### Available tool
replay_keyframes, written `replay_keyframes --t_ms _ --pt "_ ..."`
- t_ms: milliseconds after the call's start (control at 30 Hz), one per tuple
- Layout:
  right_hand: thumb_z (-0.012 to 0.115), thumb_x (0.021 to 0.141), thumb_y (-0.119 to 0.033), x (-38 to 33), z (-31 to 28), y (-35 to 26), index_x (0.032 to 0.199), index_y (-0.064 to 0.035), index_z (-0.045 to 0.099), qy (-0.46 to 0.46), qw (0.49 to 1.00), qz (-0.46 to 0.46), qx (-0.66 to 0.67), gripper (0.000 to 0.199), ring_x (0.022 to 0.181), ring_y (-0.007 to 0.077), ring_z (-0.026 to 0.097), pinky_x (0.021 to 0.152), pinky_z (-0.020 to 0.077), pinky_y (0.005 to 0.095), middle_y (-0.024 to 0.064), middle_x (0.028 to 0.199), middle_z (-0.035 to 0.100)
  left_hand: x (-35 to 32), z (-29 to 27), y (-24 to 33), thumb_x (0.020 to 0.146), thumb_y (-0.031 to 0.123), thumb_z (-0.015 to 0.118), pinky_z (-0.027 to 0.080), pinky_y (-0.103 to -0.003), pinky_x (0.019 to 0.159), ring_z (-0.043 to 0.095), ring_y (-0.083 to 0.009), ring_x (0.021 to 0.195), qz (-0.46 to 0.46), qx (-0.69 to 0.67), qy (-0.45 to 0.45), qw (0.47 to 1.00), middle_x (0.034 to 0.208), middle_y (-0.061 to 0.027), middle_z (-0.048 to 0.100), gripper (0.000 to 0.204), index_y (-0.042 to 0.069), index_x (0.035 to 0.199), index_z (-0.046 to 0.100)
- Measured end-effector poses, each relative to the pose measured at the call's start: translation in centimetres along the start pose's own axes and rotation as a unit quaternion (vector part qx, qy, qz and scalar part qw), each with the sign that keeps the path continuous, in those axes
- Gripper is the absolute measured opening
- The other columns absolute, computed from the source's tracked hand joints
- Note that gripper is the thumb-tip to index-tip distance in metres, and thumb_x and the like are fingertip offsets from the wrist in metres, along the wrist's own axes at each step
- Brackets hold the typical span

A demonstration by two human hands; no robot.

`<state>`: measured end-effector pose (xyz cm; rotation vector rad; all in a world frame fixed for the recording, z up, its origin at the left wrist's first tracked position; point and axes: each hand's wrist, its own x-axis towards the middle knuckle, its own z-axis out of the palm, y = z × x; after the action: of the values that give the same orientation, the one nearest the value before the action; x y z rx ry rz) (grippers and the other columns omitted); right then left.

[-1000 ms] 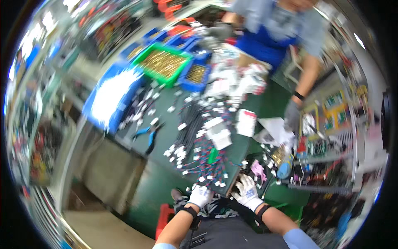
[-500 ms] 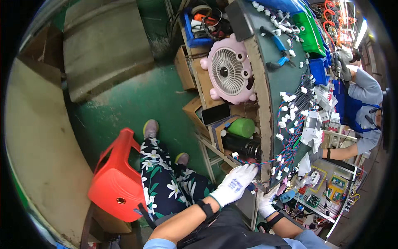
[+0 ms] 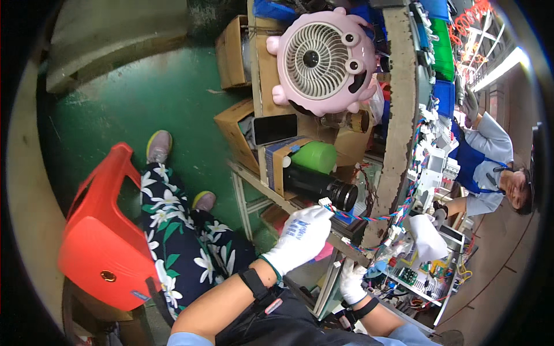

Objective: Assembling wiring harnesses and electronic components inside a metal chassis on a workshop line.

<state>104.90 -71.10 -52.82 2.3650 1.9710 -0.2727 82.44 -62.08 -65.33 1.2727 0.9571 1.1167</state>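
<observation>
My left hand, in a white glove, pinches a twisted cable of red, blue and dark wires close to its white connector. The cable stretches right, across the table's edge, to a bundle of similar wires. Lower right, my right hand, also gloved, has its fingers curled up by the table's near corner. What lies in those fingers, if anything, I cannot make out. Just above that hand, a second short wire with a white connector hangs at the corner.
A pink animal-shaped fan stands on a shelf beside the table, near a phone, a green roll and a black bottle. A red plastic stool is at left. Across the table sits a co-worker; a tray of circuit boards lies right.
My view has swung toward the shelf, so the fan looks larger and the tabletop narrower. My left hand has drawn the cable's end out, away from the table edge.
</observation>
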Motion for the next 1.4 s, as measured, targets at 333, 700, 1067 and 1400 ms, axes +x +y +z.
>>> replay_keyframes --t_ms 333,700,1067,1400 --pt "0.049 0.101 -0.021 -1.7 -0.9 1.6 0.129 -0.0042 0.042 -0.072 0.977 0.163 0.114 0.033 0.106 0.0231 0.054 0.088 0.0452 0.0417 0.0127 0.119 0.054 3.4 4.0 0.9 0.093 0.024 0.051 0.047 -0.047 0.09 0.058 -0.0389 0.11 0.004 -0.164 -0.095 0.982 0.124 -0.024 0.056 0.041 -0.003 0.124 0.052" --pt "0.05 0.086 -0.011 -3.4 -2.5 2.8 0.121 0.006 0.051 -0.305 0.825 -0.092 -0.466 0.039 0.098 0.0348 0.056 0.08 0.0442 0.0461 0.0205 0.112 0.056 6.2 8.2 0.7 0.084 0.014 0.053 0.049 -0.05 0.081 0.063 -0.0415 0.094 -0.037 -0.259 -0.132 0.956 0.104 -0.0268 0.065 0.051 0.001 0.133 0.048" --pt "0.076 0.079 -0.009 -0.2 -1.1 0.1 0.145 -0.0111 0.022 0.021 0.992 -0.053 0.109 0.086 0.119 0.0346 0.051 0.097 0.0446 0.0475 0.0181 0.138 0.04 6.9 8.5 2.1 0.091 0.012 0.051 0.05 -0.045 0.083 0.062 -0.036 0.1 0.03 -0.119 -0.182 0.976 0.108 -0.0209 0.064 0.032 0.002 0.121 0.055" --pt "0.075 0.068 -0.05 2.3 -6.0 0.2 0.113 -0.0118 0.066 -0.045 0.983 -0.173 0.038 0.06 0.126 0.0427 0.04 0.104 0.0286 0.0562 0.019 0.135 0.047 6.5 5.5 4.8 0.091 0.015 0.052 0.05 -0.042 0.082 0.062 -0.0329 0.098 0.012 0.157 -0.254 0.954 0.105 -0.0166 0.065 0.026 0.005 0.114 0.059"
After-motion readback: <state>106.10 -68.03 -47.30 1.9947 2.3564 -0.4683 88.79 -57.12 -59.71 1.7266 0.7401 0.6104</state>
